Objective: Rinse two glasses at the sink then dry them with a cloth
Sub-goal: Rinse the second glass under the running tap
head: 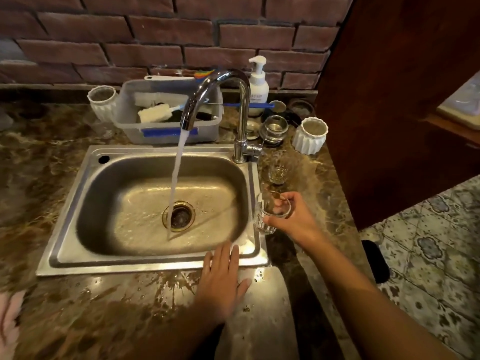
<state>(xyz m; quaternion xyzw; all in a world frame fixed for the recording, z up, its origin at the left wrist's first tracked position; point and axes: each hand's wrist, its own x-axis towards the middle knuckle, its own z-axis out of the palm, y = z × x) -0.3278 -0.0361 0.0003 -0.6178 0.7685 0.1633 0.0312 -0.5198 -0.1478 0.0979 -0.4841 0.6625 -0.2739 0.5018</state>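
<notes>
A clear ribbed drinking glass point(268, 219), mouth up, is gripped at its rim by the right hand point(293, 219) just beside the sink's right rim. A 2nd clear glass point(279, 174), short, stands upright on the counter point(130, 307) behind it, near the sink's back right corner. The stainless steel sink point(130, 263) takes a stream of water point(176, 178) onto its drain.

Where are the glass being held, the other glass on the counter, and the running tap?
held glass point(261, 216), head view, on its clear left side wall.
second glass point(279, 174), head view, on its lower body.
tap point(242, 118), head view, on its upright chrome pipe.
</notes>
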